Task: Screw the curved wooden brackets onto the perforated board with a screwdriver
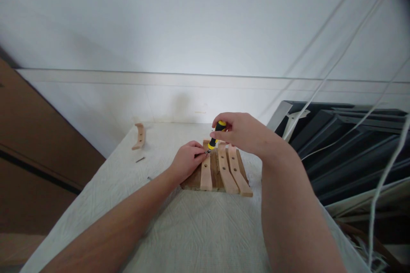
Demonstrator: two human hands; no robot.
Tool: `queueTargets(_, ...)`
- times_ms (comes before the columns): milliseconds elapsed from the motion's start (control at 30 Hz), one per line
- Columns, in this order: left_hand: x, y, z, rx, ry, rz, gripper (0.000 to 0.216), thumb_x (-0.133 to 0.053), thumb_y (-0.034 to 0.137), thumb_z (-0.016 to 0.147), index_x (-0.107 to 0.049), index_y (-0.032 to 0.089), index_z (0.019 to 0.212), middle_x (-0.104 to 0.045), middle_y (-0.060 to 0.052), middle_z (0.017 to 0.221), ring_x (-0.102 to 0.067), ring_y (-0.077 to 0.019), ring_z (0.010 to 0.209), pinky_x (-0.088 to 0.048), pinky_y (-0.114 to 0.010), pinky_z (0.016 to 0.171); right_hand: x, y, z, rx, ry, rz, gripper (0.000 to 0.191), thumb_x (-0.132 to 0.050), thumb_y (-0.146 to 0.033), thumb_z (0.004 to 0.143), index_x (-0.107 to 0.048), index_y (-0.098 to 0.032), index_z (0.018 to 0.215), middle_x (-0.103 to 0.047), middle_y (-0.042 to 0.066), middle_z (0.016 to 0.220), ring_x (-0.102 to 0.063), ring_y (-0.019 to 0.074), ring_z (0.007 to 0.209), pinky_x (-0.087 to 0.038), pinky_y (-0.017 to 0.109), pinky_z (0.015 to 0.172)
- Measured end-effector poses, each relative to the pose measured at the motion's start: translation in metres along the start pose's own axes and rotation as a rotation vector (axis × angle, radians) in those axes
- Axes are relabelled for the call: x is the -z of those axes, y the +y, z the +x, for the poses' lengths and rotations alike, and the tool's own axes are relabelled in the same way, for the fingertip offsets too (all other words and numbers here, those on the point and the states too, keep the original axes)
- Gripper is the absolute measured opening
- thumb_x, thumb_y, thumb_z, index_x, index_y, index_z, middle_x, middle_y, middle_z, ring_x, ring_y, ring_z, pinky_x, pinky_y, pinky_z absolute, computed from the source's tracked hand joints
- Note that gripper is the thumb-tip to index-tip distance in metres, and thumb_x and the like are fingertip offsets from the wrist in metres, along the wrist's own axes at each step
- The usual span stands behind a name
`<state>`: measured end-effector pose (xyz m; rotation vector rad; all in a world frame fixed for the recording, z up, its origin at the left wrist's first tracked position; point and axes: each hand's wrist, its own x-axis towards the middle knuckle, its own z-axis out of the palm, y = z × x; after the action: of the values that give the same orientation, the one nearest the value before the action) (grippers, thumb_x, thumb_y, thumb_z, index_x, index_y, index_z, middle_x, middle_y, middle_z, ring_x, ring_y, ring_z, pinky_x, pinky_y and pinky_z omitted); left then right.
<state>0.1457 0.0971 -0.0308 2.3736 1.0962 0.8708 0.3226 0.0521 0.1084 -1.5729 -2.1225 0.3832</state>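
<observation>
My right hand (238,132) grips a yellow and black screwdriver (215,135), tilted with its tip down at a curved wooden hook piece (206,177). At that tip, the fingers of my left hand (188,158) are pinched together; whether they hold a screw there is too small to make out. The hook piece lies on a brown wooden board (191,182). To its right, two more curved wooden pieces, one in the middle (227,175) and one at the right (239,175), lie on the board, each with dark holes.
A loose curved wooden piece (139,136) lies at the table's far left, near a screw (140,159). White textured cloth (205,230) covers the table, which meets a white wall (179,98). Dark panels (346,136) and hanging white cables (333,68) are on the right; brown cardboard (38,136) stands left.
</observation>
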Motion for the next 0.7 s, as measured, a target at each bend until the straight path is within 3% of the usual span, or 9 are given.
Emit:
queueTargets(233, 0.0008, 0.0027, -0.001, 0.011, 0.025, 0.046, 0.02, -0.06, 0.032, 0.086, -0.076, 0.021, 0.083, -0.065, -0.004, 0.09, -0.06, -0.0162, 0.087, -0.05, -0.032, 0.084, 0.0008, 0.0029, -0.0006, 0.023, 0.044, -0.016, 0.02, -0.059, -0.034, 0.079, -0.068, -0.02, 0.09, -0.065, 0.002, 0.076, -0.054, 0.0127, 0.065, -0.039, 0.026, 0.062)
queueTargets(700, -0.0015, 0.0, -0.0015, -0.176, -0.019, 0.124, 0.023, -0.054, 0.029, 0.091, -0.074, 0.019, 0.089, -0.066, -0.005, 0.096, -0.061, -0.0155, 0.09, -0.051, -0.03, 0.086, 0.0023, 0.0079, -0.0024, 0.026, 0.079, 0.008, 0.023, -0.06, -0.037, 0.079, -0.069, -0.019, 0.09, -0.064, 0.002, 0.077, -0.054, 0.013, 0.066, -0.04, 0.027, 0.065)
